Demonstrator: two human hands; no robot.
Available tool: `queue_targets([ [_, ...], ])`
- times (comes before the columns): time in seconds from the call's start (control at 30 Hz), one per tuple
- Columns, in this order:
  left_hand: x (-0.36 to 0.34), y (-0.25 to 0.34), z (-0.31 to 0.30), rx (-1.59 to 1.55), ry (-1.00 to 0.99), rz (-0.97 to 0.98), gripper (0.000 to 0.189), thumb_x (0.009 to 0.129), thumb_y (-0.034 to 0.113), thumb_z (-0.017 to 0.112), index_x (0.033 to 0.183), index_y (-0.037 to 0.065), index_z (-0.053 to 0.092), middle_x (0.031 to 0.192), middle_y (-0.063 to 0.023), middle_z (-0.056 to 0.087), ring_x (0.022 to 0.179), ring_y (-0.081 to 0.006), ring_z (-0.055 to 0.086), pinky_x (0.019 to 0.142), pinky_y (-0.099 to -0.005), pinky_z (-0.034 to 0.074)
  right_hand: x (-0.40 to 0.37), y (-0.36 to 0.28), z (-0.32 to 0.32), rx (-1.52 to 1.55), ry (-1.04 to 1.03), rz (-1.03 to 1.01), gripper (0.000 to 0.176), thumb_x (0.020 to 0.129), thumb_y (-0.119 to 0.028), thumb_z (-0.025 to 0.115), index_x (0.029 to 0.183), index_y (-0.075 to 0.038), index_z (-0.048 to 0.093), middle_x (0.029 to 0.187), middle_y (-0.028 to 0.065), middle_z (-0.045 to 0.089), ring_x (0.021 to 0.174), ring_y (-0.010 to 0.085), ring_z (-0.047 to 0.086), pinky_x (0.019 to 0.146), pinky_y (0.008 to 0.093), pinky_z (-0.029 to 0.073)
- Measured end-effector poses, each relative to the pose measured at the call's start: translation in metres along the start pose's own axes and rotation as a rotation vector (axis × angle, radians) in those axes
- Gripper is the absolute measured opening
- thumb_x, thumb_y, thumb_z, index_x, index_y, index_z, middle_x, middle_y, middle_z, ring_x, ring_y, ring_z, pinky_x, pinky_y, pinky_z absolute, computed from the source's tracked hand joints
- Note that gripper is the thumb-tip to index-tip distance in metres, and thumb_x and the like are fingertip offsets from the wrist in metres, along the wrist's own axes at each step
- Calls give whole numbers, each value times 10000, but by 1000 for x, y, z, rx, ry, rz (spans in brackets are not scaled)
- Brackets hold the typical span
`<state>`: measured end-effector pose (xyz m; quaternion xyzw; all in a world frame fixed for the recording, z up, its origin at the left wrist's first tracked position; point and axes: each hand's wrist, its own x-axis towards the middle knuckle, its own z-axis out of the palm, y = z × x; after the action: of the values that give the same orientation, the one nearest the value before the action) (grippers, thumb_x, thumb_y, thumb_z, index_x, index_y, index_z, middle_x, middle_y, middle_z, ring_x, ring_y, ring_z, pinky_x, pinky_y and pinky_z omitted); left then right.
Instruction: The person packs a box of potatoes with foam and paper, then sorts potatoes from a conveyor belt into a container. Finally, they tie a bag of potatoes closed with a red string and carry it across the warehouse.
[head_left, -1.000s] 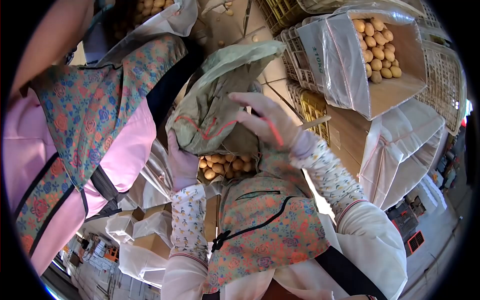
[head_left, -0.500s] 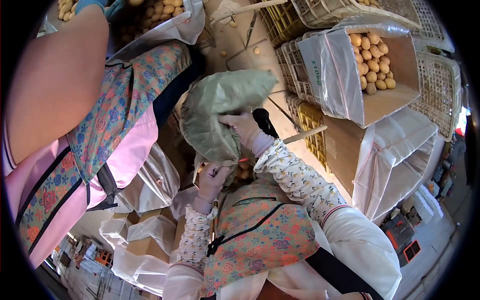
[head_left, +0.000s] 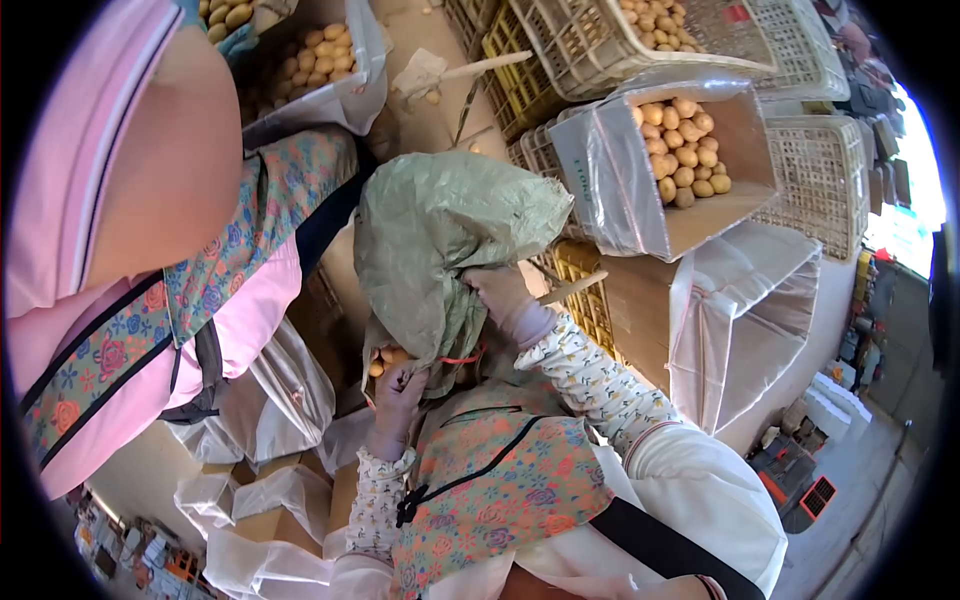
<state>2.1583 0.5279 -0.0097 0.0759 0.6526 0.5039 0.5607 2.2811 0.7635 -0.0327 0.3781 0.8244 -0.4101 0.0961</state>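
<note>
A green woven sack (head_left: pixel 440 240) bulges in front of my body, its body tipped away from me and its lower end near my apron. My left hand (head_left: pixel 397 400), gloved, is closed on the sack's lower edge. Just above those fingers a few potatoes (head_left: pixel 388 358) show in a gap; most of whatever lies below is hidden by the sack. My right hand (head_left: pixel 508 303), also gloved, grips the sack's right side, with its fingertips partly in the folds. A red strip (head_left: pixel 462 358) lies near the sack's lower end, between the two hands.
On the right, a lined box of potatoes (head_left: pixel 680 150) rests near plastic crates (head_left: pixel 815 180), with another lined carton (head_left: pixel 745 320) below it. A co-worker in a flowered apron (head_left: pixel 220 260) stands close on the left, beside another potato box (head_left: pixel 372 80). A wooden handle (head_left: pixel 572 288) juts out beyond my right hand.
The camera view has shifted. The sack's lower end has moved, uncovering potatoes beside my left hand. My right hand sits lower against the sack, and both hands keep their hold.
</note>
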Motion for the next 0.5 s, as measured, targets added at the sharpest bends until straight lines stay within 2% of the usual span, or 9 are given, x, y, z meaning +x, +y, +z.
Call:
queue_targets([
  [0.07, -3, 6, -4, 18, -15, -6, 151, 902, 149, 662, 977, 20, 638, 748, 55, 529, 707, -44, 461, 633, -214, 390, -8, -4, -15, -118, 36, -39, 220, 866, -179, 522, 1039, -154, 657, 889, 138, 676, 865, 334, 660, 736, 420, 499],
  [0.17, -2, 10, -14, 165, -79, 12, 153, 902, 131, 663, 1003, 19, 641, 775, 49, 555, 723, -46, 491, 648, -202, 396, -21, -20, -51, -377, -39, -84, 190, 849, -191, 534, 1004, -149, 634, 847, 102, 669, 841, 313, 665, 726, 420, 510],
  [0.23, -1, 17, -12, 167, -123, 29, 200, 906, 124, 659, 1075, 19, 633, 837, 29, 594, 749, -49, 510, 667, -204, 411, -31, -27, -67, -553, 44, -199, 173, 840, -207, 540, 973, -147, 633, 838, 84, 665, 834, 300, 667, 722, 416, 516],
  [0.27, 1, 21, -6, 102, -169, 145, 261, 907, 124, 654, 1145, 23, 615, 945, -18, 647, 832, -79, 577, 749, -231, 467, -38, -27, -76, -619, 103, -250, 166, 836, -215, 544, 958, -147, 633, 833, 75, 663, 831, 294, 668, 720, 414, 519],
  [0.3, 3, 19, -8, 1, -244, 155, 346, 929, 151, 621, 1249, 35, 561, 1144, -89, 634, 1042, -160, 600, 915, -286, 471, -45, -26, -88, -513, 53, -214, 186, 831, -219, 555, 976, -141, 643, 865, 83, 665, 855, 306, 662, 744, 418, 516],
  [0.33, 3, 15, -6, -108, -211, 142, 464, 934, 272, 613, 1326, 53, 495, 1228, -109, 584, 1132, -196, 555, 975, -326, 441, -54, -25, -99, -409, 8, -175, 208, 825, -222, 567, 994, -136, 653, 897, 92, 666, 879, 318, 655, 769, 421, 514],
  [0.37, 5, 19, 1, -215, -168, 128, 591, 940, 394, 604, 1404, 72, 428, 1313, -130, 535, 1223, -233, 509, 1035, -367, 411, -69, -8, -107, -302, 38, -244, 254, 795, -213, 590, 1025, -131, 661, 947, 111, 665, 917, 334, 646, 805, 420, 511],
  [0.43, 9, 44, 3, -656, -387, -123, 553, 977, 351, 528, 1420, 49, 393, 1362, -122, 495, 1261, -240, 480, 1059, -387, 389, -96, 15, -122, -25, 313, -646, 266, 804, -210, 645, 1046, -101, 666, 916, 158, 661, 814, 366, 652, 728, 400, 529],
  [0.5, 22, 69, 22, -870, -494, -232, 538, 999, 351, 473, 1427, 40, 379, 1385, -116, 479, 1274, -245, 471, 1069, -408, 381, -113, 18, -126, 302, 275, -671, 283, 801, -213, 652, 1059, -98, 659, 929, 160, 660, 825, 365, 651, 735, 401, 528],
])
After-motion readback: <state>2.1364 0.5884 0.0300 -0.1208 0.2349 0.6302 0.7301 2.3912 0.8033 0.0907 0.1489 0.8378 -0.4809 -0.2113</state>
